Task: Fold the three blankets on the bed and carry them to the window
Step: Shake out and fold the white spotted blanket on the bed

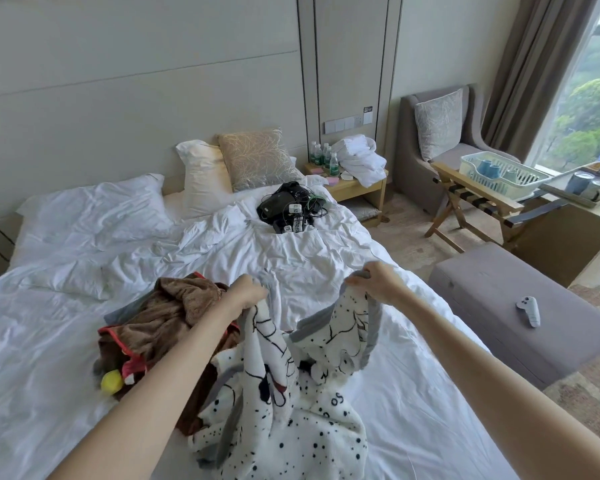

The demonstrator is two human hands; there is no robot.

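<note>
Two hands, our left hand [248, 292] and right hand [378, 284], lift the spotted blanket [291, 393] off the bed [66, 323], fingers pinching its grey edge apart to spread it for folding, brown blanket [167, 317] waiting beside.

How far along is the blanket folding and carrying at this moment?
Done: nothing visibly; no folded blanket shows near the window. In hand: the left hand and right hand each grip the grey-trimmed edge of the white black-spotted fleece blanket, held above the white bed, unfolded. Left: the brown red-trimmed fleece blanket lies crumpled beside it; a third blanket cannot be clearly made out. All folding and carrying remain.
</note>
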